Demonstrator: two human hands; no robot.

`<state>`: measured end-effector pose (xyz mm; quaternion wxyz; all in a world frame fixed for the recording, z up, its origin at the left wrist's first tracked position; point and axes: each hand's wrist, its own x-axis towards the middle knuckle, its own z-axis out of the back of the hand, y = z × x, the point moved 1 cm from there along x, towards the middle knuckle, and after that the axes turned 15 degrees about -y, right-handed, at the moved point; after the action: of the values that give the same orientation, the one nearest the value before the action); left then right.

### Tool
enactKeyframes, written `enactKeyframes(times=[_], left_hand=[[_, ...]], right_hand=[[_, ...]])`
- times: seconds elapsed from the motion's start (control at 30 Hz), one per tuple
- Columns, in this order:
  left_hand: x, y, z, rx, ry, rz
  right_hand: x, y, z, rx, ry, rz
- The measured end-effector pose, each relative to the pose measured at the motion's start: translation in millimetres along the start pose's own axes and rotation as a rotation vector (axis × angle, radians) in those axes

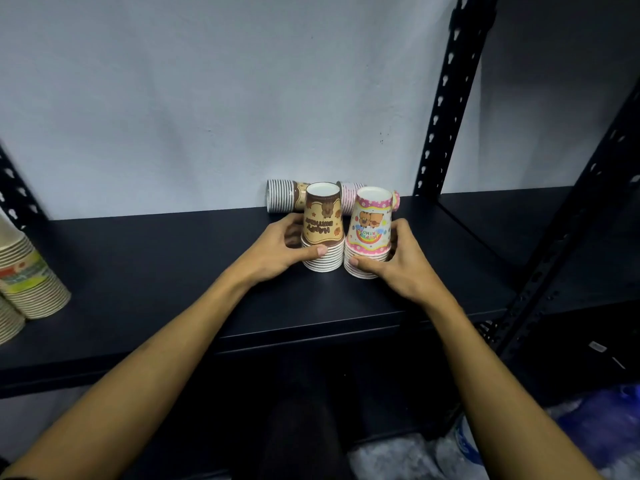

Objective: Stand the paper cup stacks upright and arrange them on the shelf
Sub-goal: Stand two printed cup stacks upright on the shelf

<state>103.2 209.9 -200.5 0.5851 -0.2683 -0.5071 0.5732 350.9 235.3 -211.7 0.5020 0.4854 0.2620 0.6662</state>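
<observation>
Two paper cup stacks stand rim-down, side by side and touching, on the dark shelf (pixel 173 258). My left hand (pixel 277 252) grips the brown stack (pixel 323 230) round its lower rims, thumb in front. My right hand (pixel 398 261) grips the pink stack (pixel 370 233) the same way. Behind them, against the wall, a second brown stack (pixel 284 200) lies on its side. Another pink stack (pixel 348 199) lies beside it, mostly hidden by the upright ones.
Beige cup stacks (pixel 31 278) stand at the shelf's left end. Black slotted uprights (pixel 446 98) frame the shelf at the right, with another shelf section beyond. Plastic-wrapped goods (pixel 588 427) lie below at the lower right.
</observation>
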Motion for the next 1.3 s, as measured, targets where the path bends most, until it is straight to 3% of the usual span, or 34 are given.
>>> enactKeyframes(times=[0.67,0.9,1.3], left_hand=[[56.0,-40.1,-125.2,-0.019,0.235,-0.031],[63.3,-33.1,-147.7,-0.096,0.186,-0.016],[65.6,-25.3,-156.8,-0.028,0.11,-0.07]], right_hand=[[34.2,-35.5,92.9,-0.064,-0.225,-0.098],[43.2,-51.3,87.0,-0.038,-0.349,-0.099],[42.1,-55.9,90.1,-0.044,-0.351,-0.09]])
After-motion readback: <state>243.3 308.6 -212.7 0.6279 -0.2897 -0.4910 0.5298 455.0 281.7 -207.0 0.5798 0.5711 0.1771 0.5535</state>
